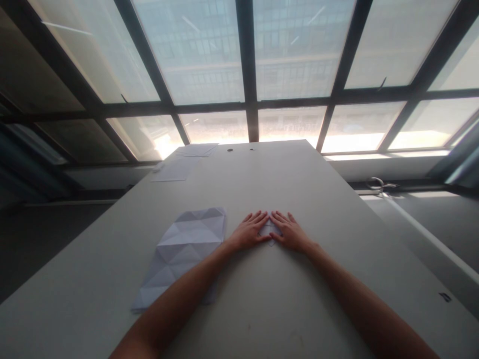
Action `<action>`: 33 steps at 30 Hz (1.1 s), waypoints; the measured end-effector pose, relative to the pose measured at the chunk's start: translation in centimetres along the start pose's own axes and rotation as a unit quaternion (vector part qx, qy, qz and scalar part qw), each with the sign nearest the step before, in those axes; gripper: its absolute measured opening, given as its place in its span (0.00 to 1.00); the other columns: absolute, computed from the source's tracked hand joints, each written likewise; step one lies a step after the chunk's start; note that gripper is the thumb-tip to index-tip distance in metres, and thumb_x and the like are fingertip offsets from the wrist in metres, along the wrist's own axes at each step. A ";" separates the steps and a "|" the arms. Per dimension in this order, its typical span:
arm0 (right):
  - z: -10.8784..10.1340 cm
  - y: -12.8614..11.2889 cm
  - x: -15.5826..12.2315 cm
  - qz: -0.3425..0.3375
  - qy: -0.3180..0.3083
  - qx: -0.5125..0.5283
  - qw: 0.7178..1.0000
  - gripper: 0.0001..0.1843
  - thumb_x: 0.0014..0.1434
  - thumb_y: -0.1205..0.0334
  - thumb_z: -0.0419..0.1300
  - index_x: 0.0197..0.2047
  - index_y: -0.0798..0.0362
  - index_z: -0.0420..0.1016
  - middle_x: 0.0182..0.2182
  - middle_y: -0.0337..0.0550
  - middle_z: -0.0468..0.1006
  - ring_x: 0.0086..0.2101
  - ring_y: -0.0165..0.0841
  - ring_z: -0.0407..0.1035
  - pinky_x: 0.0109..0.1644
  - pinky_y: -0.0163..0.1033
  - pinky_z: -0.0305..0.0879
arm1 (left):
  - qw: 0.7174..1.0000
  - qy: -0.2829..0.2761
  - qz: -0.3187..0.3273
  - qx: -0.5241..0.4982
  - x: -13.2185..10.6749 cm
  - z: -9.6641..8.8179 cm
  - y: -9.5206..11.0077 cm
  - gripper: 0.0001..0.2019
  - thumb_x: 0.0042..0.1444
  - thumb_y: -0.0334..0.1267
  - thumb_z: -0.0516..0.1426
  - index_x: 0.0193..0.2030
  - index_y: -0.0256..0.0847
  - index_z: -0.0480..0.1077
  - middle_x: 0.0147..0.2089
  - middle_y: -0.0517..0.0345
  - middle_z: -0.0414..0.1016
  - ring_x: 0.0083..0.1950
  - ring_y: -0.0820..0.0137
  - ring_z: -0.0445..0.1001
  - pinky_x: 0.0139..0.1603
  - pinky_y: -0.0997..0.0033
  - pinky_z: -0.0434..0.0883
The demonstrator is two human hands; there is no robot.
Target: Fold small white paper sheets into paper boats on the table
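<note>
Between my two hands a small piece of folded white paper (pixel 268 229) lies flat on the white table. My left hand (pixel 250 230) rests on its left side with the fingers stretched out. From the right, my right hand (pixel 287 232) presses on the other side, fingers also laid flat and spread. The fingertips of both hands come close together near the paper's top, and the thumbs nearly meet lower down. Much of the paper is hidden under the fingers. Left of my hands lies a larger white sheet (pixel 187 244) with many crease lines, partly covered by my left forearm.
The long white table (pixel 280 174) runs toward tall windows. Several loose paper sheets (pixel 174 169) lie at its far left. Two small dark spots (pixel 230 150) mark the far end. A small dark patch (pixel 445 297) is near the right edge. A white pole (pixel 419 229) stands beyond that side.
</note>
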State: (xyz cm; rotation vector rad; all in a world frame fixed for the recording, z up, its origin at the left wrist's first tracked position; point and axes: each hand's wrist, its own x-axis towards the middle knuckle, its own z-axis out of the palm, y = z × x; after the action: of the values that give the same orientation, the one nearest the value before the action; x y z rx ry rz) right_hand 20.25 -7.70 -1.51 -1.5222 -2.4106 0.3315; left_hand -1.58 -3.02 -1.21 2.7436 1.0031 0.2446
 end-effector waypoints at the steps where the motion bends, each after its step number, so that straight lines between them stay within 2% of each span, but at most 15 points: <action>1: 0.1 0.0 0.0 0.003 -0.001 -0.004 1.000 0.38 0.67 0.47 0.49 0.73 0.55 0.47 0.71 0.51 0.49 0.70 0.37 0.40 0.72 0.52 0.30 | 1.000 -0.004 0.004 0.006 0.0 -0.1 0.1 0.38 0.63 0.62 0.49 0.75 0.46 0.45 0.75 0.51 0.47 0.76 0.60 0.44 0.73 0.55 0.43; 7: 0.9 -0.3 0.2 0.036 -0.010 -0.036 0.999 0.33 0.70 0.51 0.42 0.73 0.55 0.46 0.71 0.48 0.46 0.70 0.39 0.37 0.71 0.58 0.29 | 0.999 -0.041 0.008 0.030 -0.2 -0.7 0.5 0.36 0.67 0.60 0.44 0.75 0.47 0.40 0.76 0.52 0.41 0.76 0.59 0.40 0.73 0.52 0.41; 11: 1.0 -0.4 0.1 0.048 -0.006 -0.040 0.998 0.33 0.69 0.52 0.41 0.73 0.57 0.46 0.72 0.49 0.45 0.70 0.39 0.37 0.71 0.60 0.30 | 0.999 -0.049 -0.001 0.017 -0.2 -1.0 0.6 0.33 0.67 0.60 0.43 0.75 0.54 0.41 0.77 0.55 0.39 0.76 0.56 0.38 0.72 0.48 0.41; 16: 1.1 -0.5 0.1 0.069 0.004 -0.039 0.997 0.33 0.69 0.54 0.41 0.73 0.56 0.47 0.71 0.50 0.46 0.70 0.40 0.38 0.70 0.61 0.31 | 0.999 -0.042 -0.008 -0.001 -0.1 -1.0 0.7 0.27 0.69 0.56 0.43 0.73 0.61 0.46 0.76 0.60 0.42 0.76 0.56 0.39 0.72 0.45 0.42; 22: 1.7 -0.3 0.2 0.109 0.024 -0.037 0.993 0.31 0.70 0.55 0.38 0.73 0.54 0.49 0.71 0.50 0.48 0.70 0.42 0.38 0.70 0.63 0.30 | 1.000 -0.019 -0.020 -0.008 0.0 -0.6 0.7 0.25 0.69 0.54 0.44 0.72 0.61 0.51 0.76 0.62 0.45 0.76 0.58 0.41 0.72 0.46 0.43; 26: 1.8 -0.2 0.4 0.153 0.058 -0.040 0.986 0.31 0.71 0.52 0.35 0.71 0.55 0.53 0.71 0.51 0.51 0.70 0.44 0.40 0.70 0.62 0.30 | 1.000 -0.016 -0.016 -0.007 -0.1 -0.6 0.7 0.25 0.68 0.55 0.46 0.71 0.61 0.53 0.75 0.61 0.46 0.76 0.57 0.43 0.72 0.46 0.43; 29: 1.9 -0.2 0.5 0.184 0.080 -0.044 0.979 0.31 0.71 0.51 0.38 0.70 0.55 0.56 0.70 0.52 0.51 0.69 0.47 0.40 0.69 0.64 0.32 | 1.000 -0.018 -0.013 -0.001 -0.1 -0.5 0.6 0.26 0.68 0.55 0.46 0.71 0.60 0.54 0.75 0.60 0.46 0.76 0.56 0.43 0.72 0.44 0.43; 33: 2.2 0.0 0.5 0.222 0.100 -0.043 0.969 0.30 0.69 0.56 0.42 0.71 0.52 0.54 0.71 0.55 0.50 0.69 0.49 0.40 0.67 0.67 0.31 | 1.000 -0.011 -0.013 -0.001 -0.1 -0.4 0.6 0.25 0.68 0.55 0.46 0.70 0.60 0.55 0.75 0.61 0.48 0.75 0.56 0.44 0.72 0.44 0.44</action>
State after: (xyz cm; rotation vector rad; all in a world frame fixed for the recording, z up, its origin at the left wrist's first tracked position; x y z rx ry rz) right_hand 19.28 -7.32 -3.52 -2.0243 -1.9398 0.1492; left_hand -1.39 -3.50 -0.64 2.7230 1.0325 0.2113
